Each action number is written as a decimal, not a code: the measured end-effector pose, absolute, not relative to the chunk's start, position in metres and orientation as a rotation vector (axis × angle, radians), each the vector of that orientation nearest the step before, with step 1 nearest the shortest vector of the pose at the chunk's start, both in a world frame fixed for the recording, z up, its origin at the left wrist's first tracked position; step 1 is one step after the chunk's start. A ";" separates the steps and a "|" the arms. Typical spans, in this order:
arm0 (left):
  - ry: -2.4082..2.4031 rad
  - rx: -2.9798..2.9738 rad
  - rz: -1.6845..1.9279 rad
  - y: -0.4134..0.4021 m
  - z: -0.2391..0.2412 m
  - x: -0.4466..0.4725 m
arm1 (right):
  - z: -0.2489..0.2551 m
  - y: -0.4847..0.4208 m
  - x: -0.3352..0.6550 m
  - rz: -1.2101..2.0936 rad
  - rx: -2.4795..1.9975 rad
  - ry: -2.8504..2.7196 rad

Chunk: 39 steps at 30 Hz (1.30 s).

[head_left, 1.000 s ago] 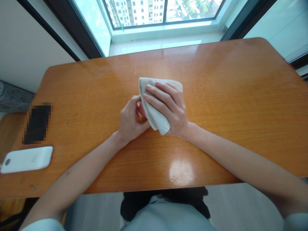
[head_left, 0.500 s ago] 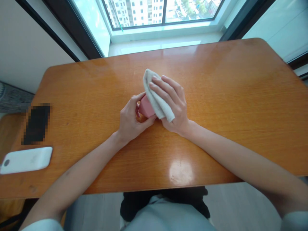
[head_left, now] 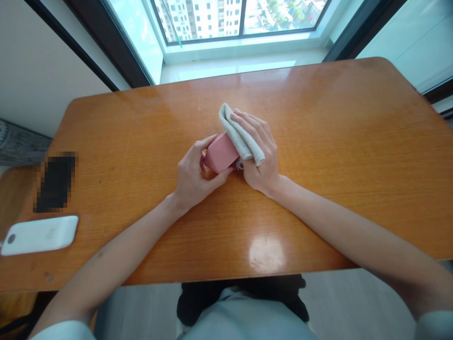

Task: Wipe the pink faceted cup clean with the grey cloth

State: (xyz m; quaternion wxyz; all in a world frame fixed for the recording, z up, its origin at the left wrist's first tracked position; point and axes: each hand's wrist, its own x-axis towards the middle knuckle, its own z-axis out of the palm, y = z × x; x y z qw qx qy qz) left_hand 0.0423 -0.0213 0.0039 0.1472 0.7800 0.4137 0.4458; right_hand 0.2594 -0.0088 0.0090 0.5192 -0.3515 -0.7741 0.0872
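Near the middle of the table, my left hand (head_left: 196, 172) grips a small pink box-like object (head_left: 222, 153) between thumb and fingers. Its exact kind is not clear. A pale grey folded cloth (head_left: 242, 134) lies against the object's right side, with my right hand (head_left: 262, 153) closed over it. My right fingers rest along the top of the cloth and the thumb is below. A small shiny part (head_left: 240, 164) shows at the object's lower right, beside my right thumb. The object's right end is hidden by the cloth.
The wooden table (head_left: 336, 156) has rounded corners. On its left lie a blurred-out dark object (head_left: 55, 184) and a white flat device (head_left: 42, 235) with a round dark spot and a cable. A window (head_left: 240, 19) stands beyond the far edge.
My right hand and the cloth have slid to the right along the pink object, so more of its surface shows. My left hand stays almost in place.
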 end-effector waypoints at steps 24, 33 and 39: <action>1.152 2.289 1.292 -0.020 0.006 0.042 | 0.010 -0.011 0.259 0.189 -0.826 -1.864; 1.150 2.275 1.293 -0.018 0.003 0.041 | 0.006 -0.008 0.260 0.235 -0.858 -1.842; 1.103 2.307 1.325 -0.020 0.004 0.039 | 0.009 -0.017 0.256 0.186 -0.828 -1.946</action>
